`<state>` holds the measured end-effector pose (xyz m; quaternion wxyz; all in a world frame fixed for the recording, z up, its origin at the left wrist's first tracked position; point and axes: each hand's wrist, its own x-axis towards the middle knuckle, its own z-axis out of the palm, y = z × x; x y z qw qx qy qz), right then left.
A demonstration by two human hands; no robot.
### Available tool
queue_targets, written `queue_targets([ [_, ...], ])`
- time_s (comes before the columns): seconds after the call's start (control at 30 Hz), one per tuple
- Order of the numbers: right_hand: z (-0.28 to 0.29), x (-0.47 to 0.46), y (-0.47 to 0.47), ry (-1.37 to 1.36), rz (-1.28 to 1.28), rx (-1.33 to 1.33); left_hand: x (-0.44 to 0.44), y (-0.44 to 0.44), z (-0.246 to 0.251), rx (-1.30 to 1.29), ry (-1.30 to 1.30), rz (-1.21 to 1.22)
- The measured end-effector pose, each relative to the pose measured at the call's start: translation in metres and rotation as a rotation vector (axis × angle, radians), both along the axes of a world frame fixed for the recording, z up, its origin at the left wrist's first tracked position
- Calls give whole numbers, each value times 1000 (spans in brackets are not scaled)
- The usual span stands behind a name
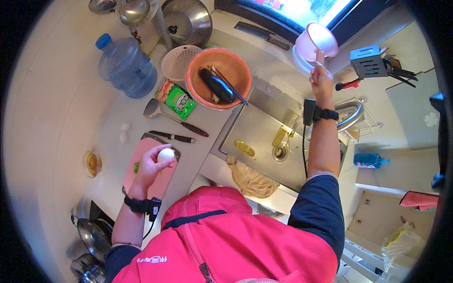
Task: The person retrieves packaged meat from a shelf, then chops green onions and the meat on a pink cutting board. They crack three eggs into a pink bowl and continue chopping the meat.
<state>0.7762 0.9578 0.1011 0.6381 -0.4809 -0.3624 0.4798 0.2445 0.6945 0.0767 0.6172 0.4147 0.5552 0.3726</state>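
Observation:
My left hand [148,166] holds a white egg [166,154] between thumb and fingers, above the pink cutting board [150,184]. Some chopped green pieces [136,167] lie on that board, partly behind the hand. A kitchen knife with a black handle [173,137] rests across the board's far end. Out toward the window, my right hand [322,79] grips the short handle of a pink plastic water scoop [329,40]. Behind the scoop is a pale round basin [300,60], mostly hidden. On the counter left of the board lie two white, egg-like objects [124,132].
An orange basin [242,67] holds an eggplant [216,85]. Nearby are a spatula [153,109], a green packet [180,102], a water jug [129,67] and a colander [171,65]. Peelings [244,148] lie in the steel sink [262,120]; a cleaver [253,30] rests by the window.

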Motion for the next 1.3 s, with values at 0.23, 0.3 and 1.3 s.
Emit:
queue_targets([
  [0.23,31,-82,-117,23,33,-66,-18,-23,-38,-36,-127,31],
  [0.3,28,-89,-165,-66,103,-181,-23,-34,-42,-76,-194,49],
  [1.3,-162,-145,-361,-1347,-37,-468,-107,-142,-96,-180,-270,207],
])
